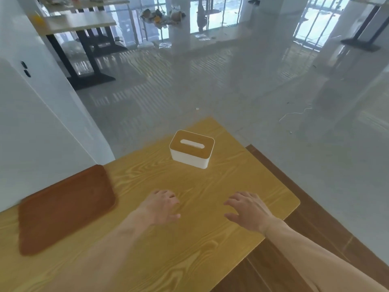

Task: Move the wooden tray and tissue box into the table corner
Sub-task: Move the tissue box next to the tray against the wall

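Note:
A white tissue box [191, 150] with a wooden lid and a slot stands upright near the far end of the yellow wooden table [189, 239]. A dark brown wooden tray [65, 209] lies flat at the table's left side, against the white wall. My left hand [162, 206] and my right hand [248, 209] hover over the middle of the table, fingers spread, holding nothing. Both hands are short of the tissue box and apart from the tray.
A white wall [37, 127] borders the table on the left. The table's right edge drops to a brown wooden floor strip [315, 218] and glossy grey floor [252, 85]. Other tables with black legs [84, 51] stand far back left.

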Tool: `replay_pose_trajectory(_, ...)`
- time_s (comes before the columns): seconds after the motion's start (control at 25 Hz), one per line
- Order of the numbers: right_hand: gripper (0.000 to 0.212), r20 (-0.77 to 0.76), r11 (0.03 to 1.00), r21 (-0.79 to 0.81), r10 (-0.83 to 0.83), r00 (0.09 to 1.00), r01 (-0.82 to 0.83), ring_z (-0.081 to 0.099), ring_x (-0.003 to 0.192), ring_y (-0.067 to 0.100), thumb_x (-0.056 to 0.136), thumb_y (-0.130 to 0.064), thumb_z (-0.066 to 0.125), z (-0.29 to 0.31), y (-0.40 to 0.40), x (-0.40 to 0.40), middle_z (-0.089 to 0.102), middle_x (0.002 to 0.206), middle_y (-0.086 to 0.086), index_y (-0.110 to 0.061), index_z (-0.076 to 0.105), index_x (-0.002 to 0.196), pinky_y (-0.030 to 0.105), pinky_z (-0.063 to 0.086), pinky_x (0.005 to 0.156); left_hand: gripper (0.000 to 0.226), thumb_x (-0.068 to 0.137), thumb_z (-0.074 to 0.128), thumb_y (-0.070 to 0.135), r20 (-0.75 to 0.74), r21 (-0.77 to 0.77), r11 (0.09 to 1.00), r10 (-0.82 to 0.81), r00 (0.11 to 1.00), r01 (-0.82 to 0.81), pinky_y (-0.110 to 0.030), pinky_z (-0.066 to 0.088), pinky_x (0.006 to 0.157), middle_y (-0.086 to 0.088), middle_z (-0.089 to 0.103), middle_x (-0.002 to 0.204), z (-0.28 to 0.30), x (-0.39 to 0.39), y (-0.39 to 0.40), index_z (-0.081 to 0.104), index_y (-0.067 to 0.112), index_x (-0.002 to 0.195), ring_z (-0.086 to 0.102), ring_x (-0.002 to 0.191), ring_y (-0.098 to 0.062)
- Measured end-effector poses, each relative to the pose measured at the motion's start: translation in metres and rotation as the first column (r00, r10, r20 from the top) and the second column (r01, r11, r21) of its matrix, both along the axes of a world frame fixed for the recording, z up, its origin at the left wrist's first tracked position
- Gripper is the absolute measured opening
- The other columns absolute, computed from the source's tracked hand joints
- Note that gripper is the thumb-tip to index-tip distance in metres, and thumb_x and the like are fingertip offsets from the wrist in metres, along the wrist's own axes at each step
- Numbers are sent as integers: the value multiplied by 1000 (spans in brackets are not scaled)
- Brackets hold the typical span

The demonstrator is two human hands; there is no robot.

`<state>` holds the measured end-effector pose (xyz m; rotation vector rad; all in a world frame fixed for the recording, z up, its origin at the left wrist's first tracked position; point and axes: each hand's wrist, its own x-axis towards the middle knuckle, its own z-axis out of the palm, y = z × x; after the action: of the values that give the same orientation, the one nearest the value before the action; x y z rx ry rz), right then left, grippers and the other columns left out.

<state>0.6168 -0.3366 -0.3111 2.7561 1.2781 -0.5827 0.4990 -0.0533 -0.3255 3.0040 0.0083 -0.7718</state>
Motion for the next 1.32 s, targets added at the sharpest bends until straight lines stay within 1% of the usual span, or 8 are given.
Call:
replay_pose_trajectory(0.24, 64, -39, 997, -58, -50, 998, 48, 31, 144, 23, 93, -64, 46, -9, 54, 63, 38, 157, -5, -36, 35, 150, 45, 29, 115, 70, 90, 44, 67, -19, 41, 999, 4, 1000, -3, -48, 17, 118, -5, 34, 156, 0, 61, 50, 36, 29, 148, 25, 144, -25)
replay_pose_trajectory(0.4, 81, -43, 994, -35, -110, 993, 108, 20, 149, 27, 87, -67, 55, -8, 91, 109, 24, 163, 0, -38, 20, 154, 52, 27, 115, 84, 85, 50, 70, -65, 152, 984, -83, 994, 92, -55, 12, 118, -3, 21, 162, 3, 111, 85, 21, 30, 154, 13, 149, -24)
replay_pose_trajectory(0.52, 93, -31, 993, -20, -116, 993, 115, 12, 151, 29, 83, -69, 59, -10, 123, 142, 16, 166, 4, -35, 12, 156, 55, 24, 116, 96, 81, 59, 68, -24, 143, 985, -97, 995, 100, -56, 6, 118, 2, 8, 165, 5, 156, 109, 9, 34, 155, 2, 151, -22)
replay_pose_trajectory(0.68, 106, -28, 994, -22, -105, 994, 105, -1, 152, 31, 78, -74, 59, -22, 158, 172, 2, 168, 5, -33, 2, 157, 57, 17, 119, 110, 73, 66, 70, 5, 148, 982, -116, 993, 114, -56, 5, 119, 4, -5, 165, 5, 218, 120, -1, 39, 154, -4, 151, -22)
replay_pose_trajectory(0.96, 123, -125, 990, -79, -123, 984, 114, -13, 152, 28, 69, -77, 66, -42, 185, 199, -15, 167, 7, -36, -11, 156, 61, 5, 120, 140, 60, 81, 65, -109, 180, 973, -128, 986, 147, -60, 6, 118, 6, -24, 162, -14, 271, 115, -22, 37, 150, -11, 150, -22)
replay_pose_trajectory(1.12, 124, -125, 992, -66, -117, 985, 109, -13, 152, 30, 71, -66, 75, -47, 190, 196, -17, 166, 11, -36, -11, 156, 59, 12, 120, 139, 61, 82, 62, -79, 185, 970, -147, 986, 160, -58, 8, 119, 4, -17, 164, -25, 272, 118, -20, 36, 151, -9, 150, -23)
replay_pose_trajectory(1.24, 124, -90, 996, -48, -84, 992, 80, 1, 150, 33, 68, -56, 81, -43, 191, 196, -2, 166, 14, -35, -3, 156, 53, 28, 115, 136, 60, 82, 59, -39, 165, 972, -163, 986, 167, -54, 12, 120, -4, -3, 164, -23, 266, 113, -14, 31, 153, -1, 150, -25)
replay_pose_trajectory(1.32, 124, -63, 997, -67, -34, 997, 29, 6, 149, 34, 67, -51, 83, -40, 187, 194, 2, 165, 15, -34, -1, 156, 51, 31, 113, 136, 60, 82, 58, -32, 156, 977, -145, 989, 149, -53, 12, 120, -8, 2, 162, -21, 255, 103, -12, 28, 154, 3, 149, -27)
